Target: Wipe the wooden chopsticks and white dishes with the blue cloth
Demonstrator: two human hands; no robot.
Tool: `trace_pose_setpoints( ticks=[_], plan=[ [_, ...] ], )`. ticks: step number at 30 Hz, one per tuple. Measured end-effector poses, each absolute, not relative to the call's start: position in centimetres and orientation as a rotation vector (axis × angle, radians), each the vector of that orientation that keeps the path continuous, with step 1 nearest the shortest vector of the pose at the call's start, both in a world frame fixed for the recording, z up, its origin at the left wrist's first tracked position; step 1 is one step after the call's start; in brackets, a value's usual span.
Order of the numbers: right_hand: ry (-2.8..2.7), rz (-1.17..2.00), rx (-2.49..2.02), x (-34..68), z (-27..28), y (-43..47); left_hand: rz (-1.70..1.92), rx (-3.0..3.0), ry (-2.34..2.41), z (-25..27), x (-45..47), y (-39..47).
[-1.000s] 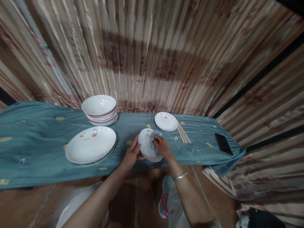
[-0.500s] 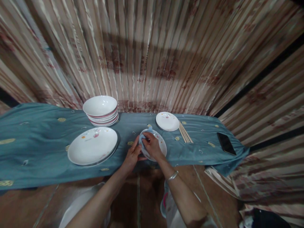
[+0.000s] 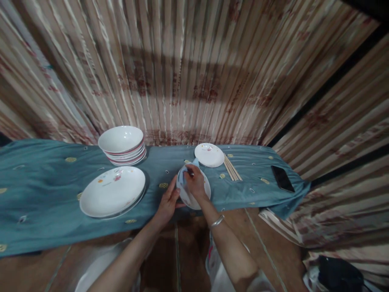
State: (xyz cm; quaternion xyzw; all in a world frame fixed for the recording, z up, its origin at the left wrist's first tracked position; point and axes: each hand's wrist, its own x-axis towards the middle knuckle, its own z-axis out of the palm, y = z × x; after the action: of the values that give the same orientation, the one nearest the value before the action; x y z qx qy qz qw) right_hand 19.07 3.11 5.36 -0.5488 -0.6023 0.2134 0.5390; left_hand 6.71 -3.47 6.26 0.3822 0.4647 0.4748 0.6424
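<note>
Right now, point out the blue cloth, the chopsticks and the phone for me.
blue cloth [image 3: 181,176]: head view, on the bunched fold left of the right hand.
chopsticks [image 3: 232,168]: head view, mid-length of the bundle.
phone [image 3: 282,178]: head view, centre of the dark screen.

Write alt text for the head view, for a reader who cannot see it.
A person's right hand presses a blue cloth onto a small white plate while the left hand holds its edge, over a table with a teal tablecloth. Nearby sit stacked bowls, a large plate, another small plate, chopsticks and a phone.
</note>
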Motion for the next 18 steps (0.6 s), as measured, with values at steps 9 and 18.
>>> trace_pose_setpoints(
  ticks=[9,18],
  plan=[
    [-1.368,0.689,-1.159,17.9,4.7,2.7,1.100,0.799,1.023,5.6,6.7,-3.1],
    [-1.493,0.991,-1.061,17.9,4.9,0.7,1.142,0.646,0.954,5.5,6.6,-3.0]
  ],
)
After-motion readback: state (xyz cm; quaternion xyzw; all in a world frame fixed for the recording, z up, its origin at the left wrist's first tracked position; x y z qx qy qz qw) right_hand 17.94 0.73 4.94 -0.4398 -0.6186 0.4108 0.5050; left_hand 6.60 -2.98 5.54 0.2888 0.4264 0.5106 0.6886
